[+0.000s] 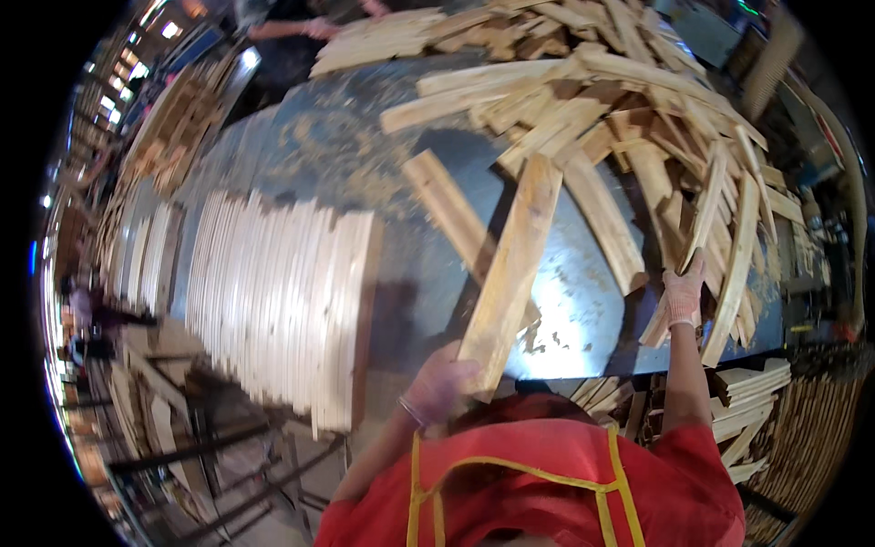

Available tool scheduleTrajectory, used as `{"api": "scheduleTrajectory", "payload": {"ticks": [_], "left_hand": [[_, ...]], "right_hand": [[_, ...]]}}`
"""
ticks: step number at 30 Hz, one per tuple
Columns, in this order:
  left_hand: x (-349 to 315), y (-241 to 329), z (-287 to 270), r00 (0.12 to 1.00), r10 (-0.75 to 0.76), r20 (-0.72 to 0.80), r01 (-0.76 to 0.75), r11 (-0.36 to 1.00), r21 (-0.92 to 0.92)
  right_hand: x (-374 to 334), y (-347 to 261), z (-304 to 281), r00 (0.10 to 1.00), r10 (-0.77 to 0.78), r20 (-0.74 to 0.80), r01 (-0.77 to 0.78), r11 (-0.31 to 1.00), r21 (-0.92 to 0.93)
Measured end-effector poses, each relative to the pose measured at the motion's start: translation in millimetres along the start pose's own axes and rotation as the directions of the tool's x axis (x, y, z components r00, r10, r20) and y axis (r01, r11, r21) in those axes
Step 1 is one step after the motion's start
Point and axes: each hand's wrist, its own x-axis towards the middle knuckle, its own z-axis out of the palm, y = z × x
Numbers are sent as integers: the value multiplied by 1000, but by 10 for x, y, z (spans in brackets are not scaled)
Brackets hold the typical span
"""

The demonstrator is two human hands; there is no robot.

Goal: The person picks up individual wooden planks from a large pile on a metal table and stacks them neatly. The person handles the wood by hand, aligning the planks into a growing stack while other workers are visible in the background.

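Observation:
My left hand (441,381), in a pale glove, is closed on the near end of a flat wooden board (515,264). This board rises at a slant over the metal table (401,319). My right hand (684,287), gloved too, is wrapped round the lower end of a narrow wooden slat (707,210) at the edge of a jumbled pile. Under the held board another board (448,205) lies diagonally on the tabletop, partly hidden. Between my hands one more board (603,219) leans out from the pile.
On the left a tight row of slats (283,301) stands side by side, with a smaller row (150,255) beyond it. Loose boards (638,118) heap up at the back right. Across the table a co-worker's hand (319,29) touches stacked slats (378,41). Sawdust covers parts of the tabletop.

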Motion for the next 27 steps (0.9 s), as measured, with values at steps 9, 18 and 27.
{"api": "scheduleTrajectory", "payload": {"ticks": [9,18,27], "left_hand": [[-985,-645,-1356,825,519,-221,-457,845,279],[-1559,-84,-1129,775,327,-541,-397,918,-14],[-1401,-321,-638,851,488,-193,151,125,981]], "right_hand": [[-2654,-2050,669,674,-202,710,-373,737,564],[-3644,-2730,2793,-130,-449,884,-256,877,407],[-3288,-2890,1715,248,-99,964,-670,701,244]]}}
